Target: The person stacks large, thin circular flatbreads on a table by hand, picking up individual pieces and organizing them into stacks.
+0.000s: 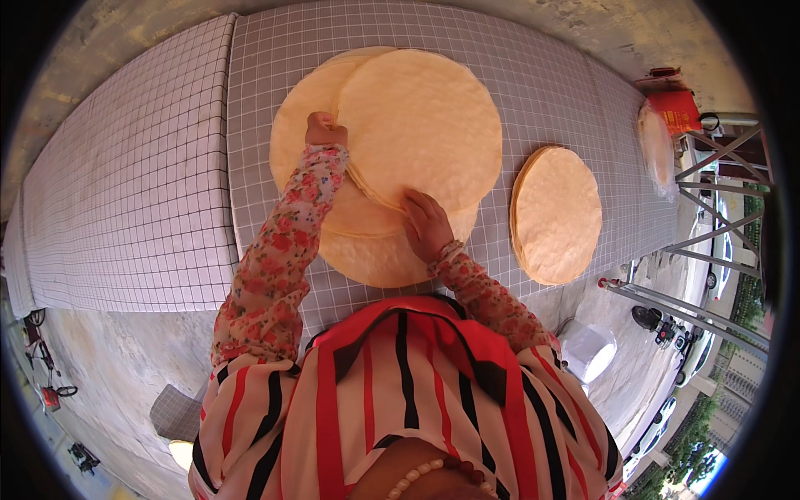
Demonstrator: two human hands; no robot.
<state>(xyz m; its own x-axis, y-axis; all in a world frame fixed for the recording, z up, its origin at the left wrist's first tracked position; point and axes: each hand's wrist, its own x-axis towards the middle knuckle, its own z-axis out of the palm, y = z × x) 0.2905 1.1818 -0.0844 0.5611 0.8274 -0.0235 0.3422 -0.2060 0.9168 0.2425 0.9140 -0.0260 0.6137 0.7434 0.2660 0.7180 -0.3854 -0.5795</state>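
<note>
Spreading wide, checked cloth (542,100) bears overlapping round sheets (375,260). The top sheet's (421,125) left edge is pinched by the left hand (325,130); the right hand's (428,227) fingers lie together at the near edge, grip unclear. Even holding should prevent tearing.

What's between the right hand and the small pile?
Head view: an edge of the big pile, then grey checked cloth.

The round sheets (421,125) looked matt and faintly bumpy, the grey gridded table cover (567,100) smooth and dull, the floral sleeves (282,229) gauzy cloth, the trestle (721,190) metal, and the rim-distorted bag (657,150) probably glossy plastic.
</note>
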